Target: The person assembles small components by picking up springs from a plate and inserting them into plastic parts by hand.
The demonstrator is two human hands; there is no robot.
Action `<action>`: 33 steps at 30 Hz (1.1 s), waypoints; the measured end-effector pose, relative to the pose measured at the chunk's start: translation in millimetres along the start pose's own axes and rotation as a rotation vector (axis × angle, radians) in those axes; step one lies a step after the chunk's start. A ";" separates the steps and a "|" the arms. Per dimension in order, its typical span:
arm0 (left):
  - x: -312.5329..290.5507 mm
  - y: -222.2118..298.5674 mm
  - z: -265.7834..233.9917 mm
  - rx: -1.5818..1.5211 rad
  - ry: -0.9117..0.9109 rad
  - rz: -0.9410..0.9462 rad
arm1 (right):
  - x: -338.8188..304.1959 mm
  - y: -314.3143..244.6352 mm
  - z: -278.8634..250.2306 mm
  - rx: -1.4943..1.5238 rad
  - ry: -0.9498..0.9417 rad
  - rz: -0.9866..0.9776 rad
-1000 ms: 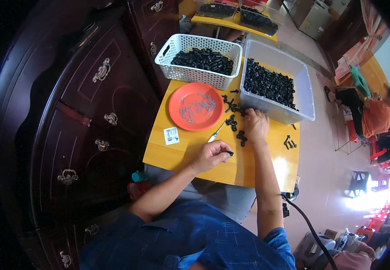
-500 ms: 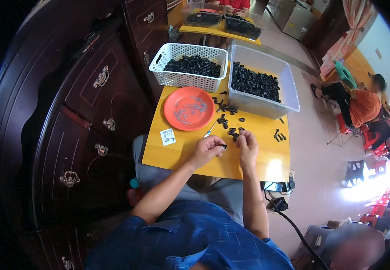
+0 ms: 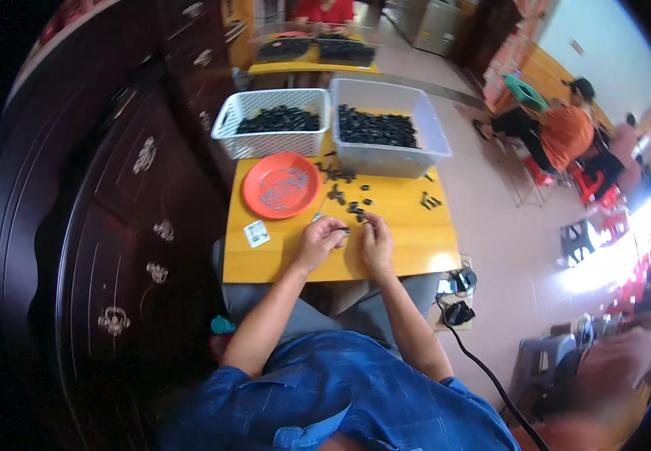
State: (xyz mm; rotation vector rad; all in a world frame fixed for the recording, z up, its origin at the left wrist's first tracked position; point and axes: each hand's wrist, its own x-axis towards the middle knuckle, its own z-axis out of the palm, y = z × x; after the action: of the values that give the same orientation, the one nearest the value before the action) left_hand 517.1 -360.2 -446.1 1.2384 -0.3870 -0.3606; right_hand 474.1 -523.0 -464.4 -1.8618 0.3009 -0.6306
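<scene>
My left hand (image 3: 319, 242) is closed in a pinch over the yellow table (image 3: 416, 244), with a small black plastic part (image 3: 345, 231) at its fingertips. Just to its right, my right hand (image 3: 376, 246) has thumb and fingers pressed together beside a small cluster of black parts (image 3: 355, 209); whatever it holds is too small to make out. Beyond my left hand lies a red plate (image 3: 252, 188) with many thin silvery pins or screws on it. A thin tool with a blue end (image 3: 317, 216) lies partly hidden by my left hand.
A white perforated basket (image 3: 273, 144) and a clear plastic bin (image 3: 393, 159), both holding black parts, stand at the far edge. A white printed card (image 3: 256, 234) lies left. Loose black pieces (image 3: 430, 201) lie right. Dark drawers (image 3: 126, 203) flank the left; people sit beyond.
The whole view has shifted, so the table appears further left. My hands look slightly closer together; the left still pinches its black part, and the right stays by the cluster.
</scene>
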 end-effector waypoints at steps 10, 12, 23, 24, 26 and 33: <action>1.2 0.8 -0.6 0.038 -0.030 0.022 | -1.8 -17.3 -6.5 0.042 0.063 -0.013; 0.9 1.3 -1.1 0.057 -0.019 -0.002 | -0.7 -16.5 -6.7 0.093 0.058 0.019; -0.2 4.5 3.6 0.101 -0.021 -0.017 | 0.3 -11.3 -12.4 0.441 -0.077 0.203; -0.7 5.4 3.5 0.111 -0.006 -0.038 | 0.0 -13.1 -12.9 0.448 -0.070 0.160; -1.5 6.0 3.7 0.103 -0.010 -0.037 | -2.5 -16.0 -16.6 0.293 -0.146 0.093; -0.7 3.1 2.8 0.103 -0.007 -0.032 | -4.2 -22.8 -22.6 0.244 -0.344 0.021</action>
State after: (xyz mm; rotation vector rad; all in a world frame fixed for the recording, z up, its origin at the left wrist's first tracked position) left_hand 515.4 -361.3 -442.4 1.3459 -0.3958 -0.3760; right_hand 456.0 -530.2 -438.5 -1.6920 0.0159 -0.3077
